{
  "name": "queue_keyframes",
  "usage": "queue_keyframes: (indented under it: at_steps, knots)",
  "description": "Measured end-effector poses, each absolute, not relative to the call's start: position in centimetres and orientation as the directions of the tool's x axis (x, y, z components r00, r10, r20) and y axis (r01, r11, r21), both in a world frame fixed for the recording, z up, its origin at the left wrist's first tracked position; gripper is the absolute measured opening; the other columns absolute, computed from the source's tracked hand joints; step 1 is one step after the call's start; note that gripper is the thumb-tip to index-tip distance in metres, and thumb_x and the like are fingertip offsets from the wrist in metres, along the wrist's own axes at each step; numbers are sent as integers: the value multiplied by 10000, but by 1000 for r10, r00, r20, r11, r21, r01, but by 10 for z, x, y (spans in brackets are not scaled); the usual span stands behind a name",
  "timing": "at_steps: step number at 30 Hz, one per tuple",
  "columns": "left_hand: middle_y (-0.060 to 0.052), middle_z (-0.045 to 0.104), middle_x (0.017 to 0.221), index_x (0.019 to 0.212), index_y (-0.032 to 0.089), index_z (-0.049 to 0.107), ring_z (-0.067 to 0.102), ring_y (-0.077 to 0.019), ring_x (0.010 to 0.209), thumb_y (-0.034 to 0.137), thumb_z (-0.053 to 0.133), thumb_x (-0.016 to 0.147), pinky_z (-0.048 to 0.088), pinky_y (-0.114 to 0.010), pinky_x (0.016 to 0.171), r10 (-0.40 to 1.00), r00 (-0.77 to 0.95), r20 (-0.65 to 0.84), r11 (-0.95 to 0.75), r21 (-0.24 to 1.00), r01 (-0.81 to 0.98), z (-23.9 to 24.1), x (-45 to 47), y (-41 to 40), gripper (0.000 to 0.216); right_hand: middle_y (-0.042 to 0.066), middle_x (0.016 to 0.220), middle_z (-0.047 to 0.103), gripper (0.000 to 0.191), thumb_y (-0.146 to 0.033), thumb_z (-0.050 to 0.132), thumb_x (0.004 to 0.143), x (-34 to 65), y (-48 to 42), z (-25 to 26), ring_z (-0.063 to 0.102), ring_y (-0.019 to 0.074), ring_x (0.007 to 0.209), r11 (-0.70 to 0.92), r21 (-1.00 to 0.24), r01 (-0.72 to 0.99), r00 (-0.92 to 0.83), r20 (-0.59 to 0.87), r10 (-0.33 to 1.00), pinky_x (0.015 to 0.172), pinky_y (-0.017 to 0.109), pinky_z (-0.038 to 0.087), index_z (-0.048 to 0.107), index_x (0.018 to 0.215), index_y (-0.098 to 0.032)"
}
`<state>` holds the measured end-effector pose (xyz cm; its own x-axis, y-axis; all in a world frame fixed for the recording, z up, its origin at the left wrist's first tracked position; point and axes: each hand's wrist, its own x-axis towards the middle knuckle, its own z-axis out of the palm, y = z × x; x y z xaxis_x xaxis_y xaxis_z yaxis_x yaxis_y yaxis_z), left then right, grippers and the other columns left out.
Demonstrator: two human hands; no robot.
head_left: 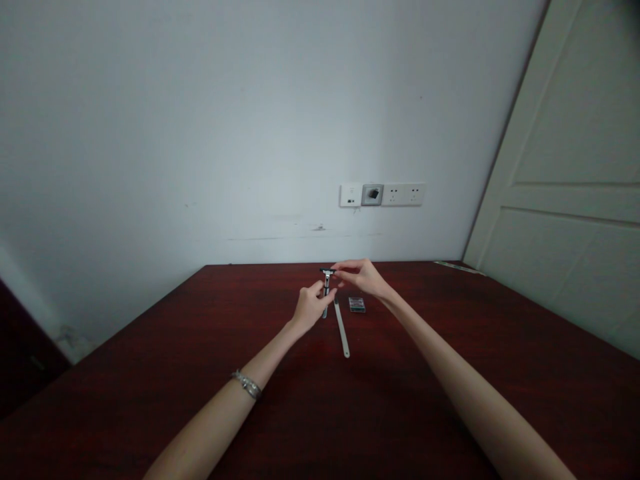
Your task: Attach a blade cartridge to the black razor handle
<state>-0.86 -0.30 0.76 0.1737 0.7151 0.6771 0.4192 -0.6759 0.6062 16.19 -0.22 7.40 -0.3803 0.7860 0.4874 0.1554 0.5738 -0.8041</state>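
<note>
My left hand (311,305) is closed round the handle of a razor (327,281), which stands upright with its dark, wide head on top. From the right, my right hand (363,275) pinches the right end of that head between thumb and fingers. Below the hands, a long pale stick with a hole in its near end (342,331) lies on the table; its dark far end is partly hidden by my hands. Close to it on the right lies a small clear case (357,305) with dark contents that I cannot make out.
The dark red wooden table (200,360) reaches back to a white wall (250,133). Sockets and switches (383,195) are set in the wall above its far edge. A pale panelled door (565,187) stands at the right, and a pale strip (459,268) lies near the table's far right corner.
</note>
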Motion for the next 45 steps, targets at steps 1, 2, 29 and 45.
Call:
queue_keyframes:
  at_steps: [1,2,29,45]
  knots:
    - [59,406,481,625,139,513,316,-52,450,418,544,784,235,-181,457,715,171,678,-674,604,425,8,-9,-3,322,44,805,684,271,-352,613,740,162,-2,74,616,127,611,573,-805,156,-378,487,787,607,269,545,699,893,-146]
    - [59,407,483,626,139,513,316,-52,451,421,543,784,235,-181,458,716,171,677,-673,602,429,8,-9,-2,325,45,807,685,274,-355,615,738,162,-1,74,616,127,608,573,-805,157,-377,487,788,607,271,546,699,895,-147]
    - [37,504,514,660,149,530,429,-71,462,405,572,778,315,-188,484,697,178,695,-689,580,435,16,-12,-1,285,65,843,699,404,-365,691,664,166,-1,76,620,135,637,510,-850,130,-273,464,843,556,262,543,691,993,-131]
    - [-147,688,985,1111,83,557,598,-254,1043,349,523,834,376,-402,964,837,349,423,-493,858,143,42,-27,20,385,29,612,625,379,-446,523,797,172,-13,67,477,78,472,494,-657,569,-390,314,866,448,192,358,690,792,-107]
